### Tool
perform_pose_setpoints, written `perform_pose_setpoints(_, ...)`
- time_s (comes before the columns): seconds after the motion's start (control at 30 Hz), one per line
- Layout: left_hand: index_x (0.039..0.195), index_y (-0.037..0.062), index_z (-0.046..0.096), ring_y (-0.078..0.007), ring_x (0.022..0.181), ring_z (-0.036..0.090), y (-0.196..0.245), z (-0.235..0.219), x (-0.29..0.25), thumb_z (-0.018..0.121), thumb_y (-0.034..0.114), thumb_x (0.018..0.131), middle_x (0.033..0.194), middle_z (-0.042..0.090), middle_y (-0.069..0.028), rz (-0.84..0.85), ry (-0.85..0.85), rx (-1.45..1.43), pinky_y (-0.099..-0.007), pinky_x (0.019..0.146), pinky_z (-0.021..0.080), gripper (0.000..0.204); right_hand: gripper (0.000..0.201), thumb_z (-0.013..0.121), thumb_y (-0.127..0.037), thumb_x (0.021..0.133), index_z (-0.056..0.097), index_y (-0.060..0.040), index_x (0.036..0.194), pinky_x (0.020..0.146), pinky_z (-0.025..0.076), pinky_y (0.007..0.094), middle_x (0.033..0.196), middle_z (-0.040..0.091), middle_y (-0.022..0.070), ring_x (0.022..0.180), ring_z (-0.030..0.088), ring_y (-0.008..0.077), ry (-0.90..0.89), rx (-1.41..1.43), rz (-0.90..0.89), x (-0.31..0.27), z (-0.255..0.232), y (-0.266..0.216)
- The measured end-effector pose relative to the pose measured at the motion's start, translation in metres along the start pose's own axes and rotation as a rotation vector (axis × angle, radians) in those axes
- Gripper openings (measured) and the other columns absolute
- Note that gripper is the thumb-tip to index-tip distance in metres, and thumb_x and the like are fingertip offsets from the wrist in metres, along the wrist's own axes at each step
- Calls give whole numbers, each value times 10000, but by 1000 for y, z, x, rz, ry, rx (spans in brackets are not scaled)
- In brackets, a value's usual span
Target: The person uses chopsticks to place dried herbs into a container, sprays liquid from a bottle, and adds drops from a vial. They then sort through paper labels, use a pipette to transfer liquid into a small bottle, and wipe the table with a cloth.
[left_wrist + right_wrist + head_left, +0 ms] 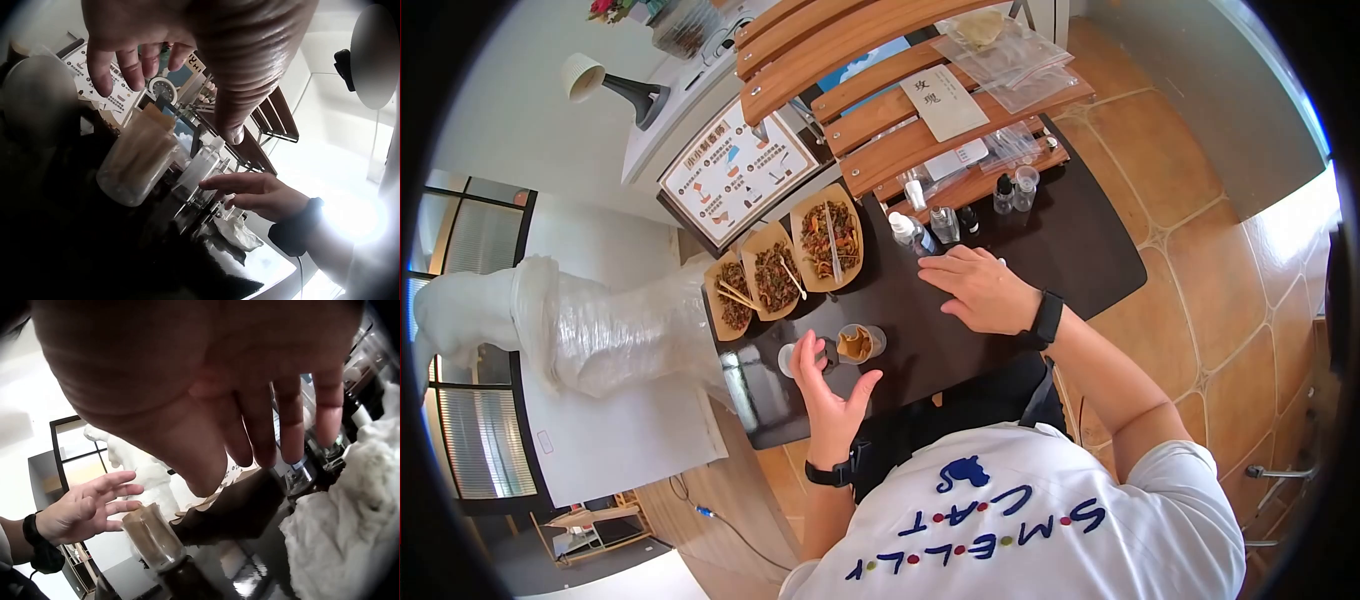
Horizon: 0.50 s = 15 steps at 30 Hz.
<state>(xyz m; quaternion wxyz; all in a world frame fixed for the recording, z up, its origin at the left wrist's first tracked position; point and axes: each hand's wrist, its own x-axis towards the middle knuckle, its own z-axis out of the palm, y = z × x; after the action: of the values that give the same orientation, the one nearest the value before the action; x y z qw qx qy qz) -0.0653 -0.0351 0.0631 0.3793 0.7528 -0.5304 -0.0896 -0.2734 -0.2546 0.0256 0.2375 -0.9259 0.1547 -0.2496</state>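
Observation:
My left hand (828, 400) is held above the table's near side, its fingers extended and thumb spread, holding nothing. Just beyond the thumb stands a clear plastic cup (857, 343) with brown, paper-like pieces inside. A small pale round item (786, 360) shows partly behind the left fingers. My right hand (980, 285) hovers palm down over the table with straight fingers, close to a clear bottle with a white top (908, 234). The white crumpled tissue (350, 519) lies beneath it in the right wrist view.
Three paper trays of dried brown bits (828, 240) line the left side, with sticks laid on them. Small glass bottles (944, 224) stand at the back. Above them, a wooden slatted rack (870, 160) holds a booklet (945, 102) and plastic bags (1010, 70). An illustrated sign (738, 170) leans behind the trays.

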Motion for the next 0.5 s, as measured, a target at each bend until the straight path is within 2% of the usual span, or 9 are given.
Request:
perform_pose_setpoints(0.17, 1524, 49, 327, -296, 1268, 480, 0, -2, -1, 898, 287, 775, 1465, 362, -147, -15, 0, -19, -427, 1026, 438, 971, 569, 773, -125, 780, 597, -25, 1311, 1007, 468, 413, 1398, 577, 118, 1184, 557, 305, -46, 33, 32, 4, 4, 1)
perform_pose_setpoints(0.27, 1511, 45, 350, -296, 1273, 478, -6, -3, -4, 895, 290, 780, 1471, 361, -150, -6, 13, -18, -423, 1029, 439, 944, 514, 783, -133, 782, 615, -24, 1255, 982, 492, 418, 1335, 609, 116, 1160, 575, 310, -8, 24, 46, -2, -9, -2)
perform_pose_setpoints(0.33, 1515, 59, 356, -285, 1275, 478, -10, -5, -6, 892, 304, 786, 1474, 353, -138, -1, 16, -14, -424, 1033, 447, 938, 426, 772, -125, 790, 651, -9, 1182, 977, 497, 416, 1279, 631, 144, 1126, 597, 341, 124, 115, 36, -10, -23, 2)
perform_pose_setpoints(0.37, 1518, 73, 362, -275, 1278, 477, -12, -5, -7, 889, 317, 791, 1478, 345, -125, 6, 23, -5, -426, 1038, 455, 931, 358, 763, -113, 794, 675, -2, 1123, 975, 501, 419, 1233, 644, 167, 1107, 606, 365, 192, 161, 93, -14, -28, 3)
perform_pose_setpoints(0.4, 1518, 73, 362, -275, 1278, 477, -12, -5, -8, 889, 317, 791, 1478, 345, -125, 2, 24, -7, -426, 1038, 455, 931, 358, 763, -113, 794, 675, -2, 1123, 975, 501, 419, 1233, 644, 167, 1107, 606, 365, 188, 160, 93, -19, -31, 7)
perform_pose_setpoints(0.47, 1512, 70, 367, -278, 1281, 476, -12, -6, -8, 884, 321, 797, 1478, 345, -128, 4, 23, -1, -428, 1039, 461, 918, 345, 764, -105, 790, 683, -7, 1111, 977, 503, 422, 1244, 634, 170, 1119, 604, 366, 187, 121, 256, -27, -38, 16)
perform_pose_setpoints(0.5, 1512, 70, 367, -278, 1281, 476, -12, -6, -8, 884, 321, 797, 1478, 345, -128, 4, 23, -2, -428, 1039, 461, 918, 338, 766, -104, 789, 688, -6, 1103, 985, 498, 424, 1257, 627, 166, 1126, 599, 365, 183, 128, 280, -30, -35, 22)
